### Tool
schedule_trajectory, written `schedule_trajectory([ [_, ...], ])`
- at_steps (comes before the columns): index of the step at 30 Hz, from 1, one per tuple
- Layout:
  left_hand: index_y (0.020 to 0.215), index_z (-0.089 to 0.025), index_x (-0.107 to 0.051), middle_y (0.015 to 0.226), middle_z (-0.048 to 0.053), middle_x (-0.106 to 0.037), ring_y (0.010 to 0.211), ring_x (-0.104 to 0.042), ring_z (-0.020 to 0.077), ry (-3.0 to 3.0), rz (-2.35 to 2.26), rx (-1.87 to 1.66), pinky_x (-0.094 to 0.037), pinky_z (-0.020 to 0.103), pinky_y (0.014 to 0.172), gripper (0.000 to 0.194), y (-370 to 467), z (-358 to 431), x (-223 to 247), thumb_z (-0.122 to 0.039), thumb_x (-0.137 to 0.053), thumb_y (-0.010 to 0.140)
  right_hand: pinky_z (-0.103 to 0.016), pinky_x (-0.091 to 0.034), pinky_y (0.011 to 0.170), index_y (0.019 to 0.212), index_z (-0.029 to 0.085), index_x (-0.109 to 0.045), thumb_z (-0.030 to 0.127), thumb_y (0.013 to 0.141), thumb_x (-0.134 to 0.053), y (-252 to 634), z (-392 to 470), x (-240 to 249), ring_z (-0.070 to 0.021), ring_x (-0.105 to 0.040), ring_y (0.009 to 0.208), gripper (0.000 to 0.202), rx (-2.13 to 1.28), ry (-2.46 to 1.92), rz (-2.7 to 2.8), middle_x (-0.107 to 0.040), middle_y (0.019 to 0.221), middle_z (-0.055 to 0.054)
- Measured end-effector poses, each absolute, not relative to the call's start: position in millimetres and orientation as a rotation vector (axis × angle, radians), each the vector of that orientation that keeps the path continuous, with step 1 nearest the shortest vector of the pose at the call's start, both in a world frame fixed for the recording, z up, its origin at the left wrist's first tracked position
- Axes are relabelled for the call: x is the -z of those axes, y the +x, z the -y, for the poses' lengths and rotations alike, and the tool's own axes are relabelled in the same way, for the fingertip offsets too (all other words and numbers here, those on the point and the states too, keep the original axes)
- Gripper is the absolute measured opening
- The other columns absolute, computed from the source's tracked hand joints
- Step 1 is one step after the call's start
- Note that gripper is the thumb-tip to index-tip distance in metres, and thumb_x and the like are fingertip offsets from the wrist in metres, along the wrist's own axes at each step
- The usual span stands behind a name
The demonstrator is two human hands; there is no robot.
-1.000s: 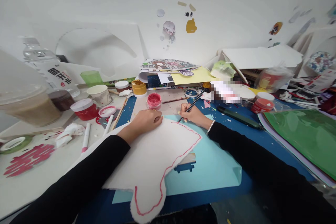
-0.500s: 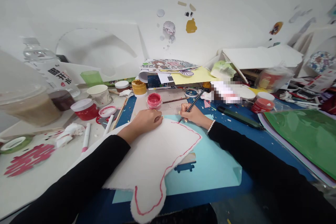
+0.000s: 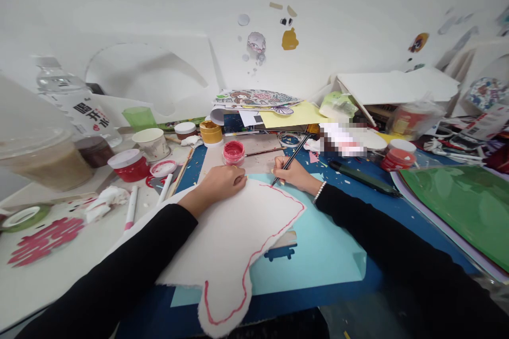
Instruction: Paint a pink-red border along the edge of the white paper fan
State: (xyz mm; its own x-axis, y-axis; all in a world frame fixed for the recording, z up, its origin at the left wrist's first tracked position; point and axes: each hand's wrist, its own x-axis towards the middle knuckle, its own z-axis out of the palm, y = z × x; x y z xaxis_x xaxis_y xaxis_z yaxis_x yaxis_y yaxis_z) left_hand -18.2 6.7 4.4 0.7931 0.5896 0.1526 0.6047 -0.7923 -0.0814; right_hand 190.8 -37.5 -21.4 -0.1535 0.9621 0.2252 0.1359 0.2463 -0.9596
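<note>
A white cut-out board [image 3: 222,243] with a wavy edge lies in front of me, a red painted line running along its right side and round its lower lobe. My left hand [image 3: 222,184] is closed, fingers curled, at the board's top edge; its fingertips are partly hidden. In a pinch, my right hand [image 3: 292,173] holds a slim black paintbrush [image 3: 296,151], tilted, its tip at the red line near the upper edge. Just beyond the hands stands an open jar of red paint [image 3: 234,153]. Light blue paper [image 3: 318,259] lies under the board.
To the left stand a water bottle [image 3: 75,100], a paper cup [image 3: 150,144] and a lidded red paint jar [image 3: 128,165]. An open yellow paint jar [image 3: 210,132] is at the back. On the right are a dark green pen-like tool [image 3: 363,178] and green sheets [image 3: 461,206].
</note>
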Motion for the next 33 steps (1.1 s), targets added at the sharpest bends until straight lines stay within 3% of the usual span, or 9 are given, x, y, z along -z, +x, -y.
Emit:
schedule_trajectory([
  [15,0.059,-0.019,-0.044,0.061,0.002,-0.055,0.057,-0.049,0.0152,-2.874,0.978,0.185,-0.022,0.026,0.049,0.027,-18.9,-8.2,-3.6,-0.029,-0.033,0.081,-0.017,-0.02,0.037,0.052,0.019,-0.033,0.008,0.06,-0.048,190.7,38.3,19.1,-0.0035,-0.034,0.032,0.021,-1.035,-1.108,1.512,-0.039,0.035,0.01],
  [24,0.058,-0.019,-0.047,0.061,0.002,-0.058,0.057,-0.052,0.0158,-2.869,0.999,0.216,-0.024,0.026,0.049,0.028,-20.1,-6.4,-5.5,-0.028,-0.034,0.081,-0.019,-0.018,0.037,0.053,0.019,-0.032,0.033,0.067,-0.061,188.7,34.2,12.2,-0.0035,-0.027,0.033,0.035,-1.13,-1.0,1.282,-0.03,0.039,0.011],
  [33,0.058,-0.019,-0.045,0.061,0.002,-0.058,0.057,-0.052,0.0154,-2.881,1.036,0.252,-0.022,0.025,0.048,0.027,-21.3,-7.9,-3.1,-0.027,-0.034,0.081,-0.019,-0.021,0.039,0.053,0.017,-0.04,0.036,0.066,-0.062,179.6,35.0,5.9,-0.0039,-0.03,0.036,0.031,-1.038,-1.086,1.397,-0.044,0.041,0.007],
])
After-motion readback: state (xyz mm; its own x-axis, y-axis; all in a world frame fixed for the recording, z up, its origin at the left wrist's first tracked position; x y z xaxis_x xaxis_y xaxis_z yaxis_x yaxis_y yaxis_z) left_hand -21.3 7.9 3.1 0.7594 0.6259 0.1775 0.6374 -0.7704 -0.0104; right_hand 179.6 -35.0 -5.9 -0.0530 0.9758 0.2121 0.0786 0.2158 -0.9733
